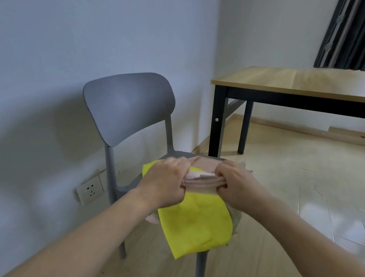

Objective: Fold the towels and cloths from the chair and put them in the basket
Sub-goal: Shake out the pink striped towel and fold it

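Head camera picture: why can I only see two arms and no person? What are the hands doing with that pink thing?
The camera sits on the person's head and looks forward and down, so you see only their two arms reaching out, much as you see your own. There is just this one picture.

The left hand and the right hand each grip one end of a folded pink cloth, holding it just above a grey chair. Under it, on the chair seat, lies a yellow cloth that hangs over the front edge, with more cloth peeking out beneath it.

Behind, to the right, stands a wooden table. The picture is a little blurry, and no basket shows in it.
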`<state>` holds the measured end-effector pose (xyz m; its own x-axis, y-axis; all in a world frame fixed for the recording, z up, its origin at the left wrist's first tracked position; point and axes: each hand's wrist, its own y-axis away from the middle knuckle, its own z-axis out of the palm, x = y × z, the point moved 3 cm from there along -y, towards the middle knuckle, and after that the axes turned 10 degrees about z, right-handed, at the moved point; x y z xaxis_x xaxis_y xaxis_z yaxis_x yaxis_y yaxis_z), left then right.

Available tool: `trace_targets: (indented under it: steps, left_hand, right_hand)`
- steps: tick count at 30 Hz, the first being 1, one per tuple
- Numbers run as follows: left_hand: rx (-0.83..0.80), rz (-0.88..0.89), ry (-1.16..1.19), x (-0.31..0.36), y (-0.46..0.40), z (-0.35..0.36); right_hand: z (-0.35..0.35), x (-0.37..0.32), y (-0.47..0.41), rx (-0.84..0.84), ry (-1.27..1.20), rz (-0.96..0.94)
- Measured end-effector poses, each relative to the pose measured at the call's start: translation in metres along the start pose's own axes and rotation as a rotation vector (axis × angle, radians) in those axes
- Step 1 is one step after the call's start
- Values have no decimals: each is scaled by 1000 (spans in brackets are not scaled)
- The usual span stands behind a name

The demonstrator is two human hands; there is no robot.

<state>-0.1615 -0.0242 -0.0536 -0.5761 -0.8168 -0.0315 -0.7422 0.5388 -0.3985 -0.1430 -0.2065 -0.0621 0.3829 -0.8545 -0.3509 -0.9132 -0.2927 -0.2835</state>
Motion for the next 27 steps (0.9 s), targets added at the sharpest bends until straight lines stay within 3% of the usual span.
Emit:
trace_targets:
  steps: [2, 4, 12, 18, 21, 23, 27]
  left_hand:
    - [-264, -17, 51, 0, 20, 26]
    - [-425, -4, 120, 3, 37, 44]
    - [-349, 7, 228, -7, 51, 55]
    - [-235, -223, 494, -11, 19, 27]
    - [-239, -245, 601, -4, -1, -6]
    - [-276, -244, 563, 6, -11, -30]
    - [-272, -221, 464, 35, -23, -58]
  right_hand:
    - [32, 4, 15, -168, 93, 12]
    - [59, 7, 32, -302, 173, 25]
    - [64, 15, 45, -247, 67, 1]
    - [9, 6, 30, -85, -368, 284]
    - [-29, -6, 33, -221, -679, 404]
    - [-49, -10, 35, -261, -782, 471]
    - [-81, -19, 38, -180, -881, 631]
